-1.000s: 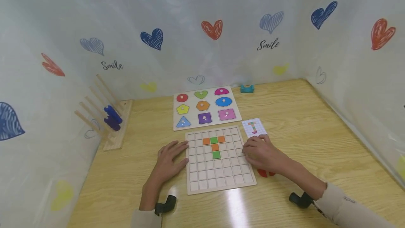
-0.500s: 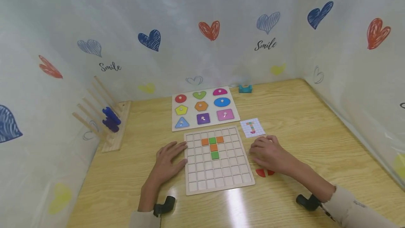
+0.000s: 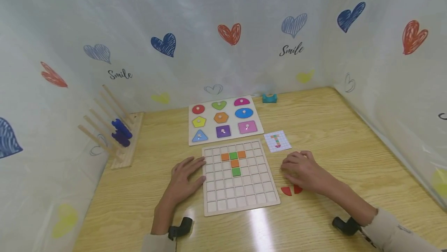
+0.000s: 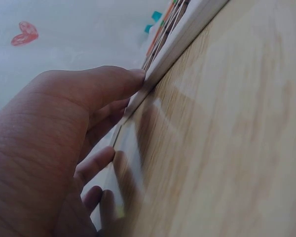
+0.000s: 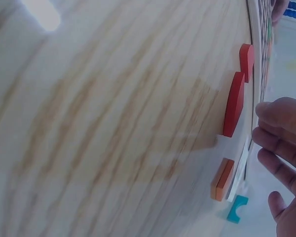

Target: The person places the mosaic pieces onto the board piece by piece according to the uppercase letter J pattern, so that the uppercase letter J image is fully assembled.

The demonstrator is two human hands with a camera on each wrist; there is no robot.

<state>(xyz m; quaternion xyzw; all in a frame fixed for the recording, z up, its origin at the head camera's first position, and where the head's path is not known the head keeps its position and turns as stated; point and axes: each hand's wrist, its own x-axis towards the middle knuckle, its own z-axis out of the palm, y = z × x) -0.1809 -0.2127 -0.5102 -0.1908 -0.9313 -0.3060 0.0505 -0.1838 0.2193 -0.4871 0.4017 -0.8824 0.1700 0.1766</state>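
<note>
A wooden grid board (image 3: pixel 241 191) lies on the table, with orange and green square tiles (image 3: pixel 234 163) set in a T shape. My left hand (image 3: pixel 183 180) rests at its left edge; thumb and fingertips touch the rim in the left wrist view. To the right of the board, apart from it, my right hand (image 3: pixel 304 172) hovers low with loosely bent fingers and holds nothing. Beside it lie two red quarter-circle pieces (image 3: pixel 286 191). The right wrist view also has an orange block (image 5: pixel 222 179) on the table, hidden under the hand in the head view.
A printed pattern card (image 3: pixel 284 146) lies beyond my right hand. Behind the grid stands a knobbed shape puzzle (image 3: pixel 209 127), with a small teal piece (image 3: pixel 269 98) at its right. A wooden peg rack (image 3: pixel 129 155) with blue and purple pieces occupies the left side, near the curtain.
My right hand has drawn back to the right from the board's right edge, uncovering the card and the red pieces. My left hand stays at the board's left edge.
</note>
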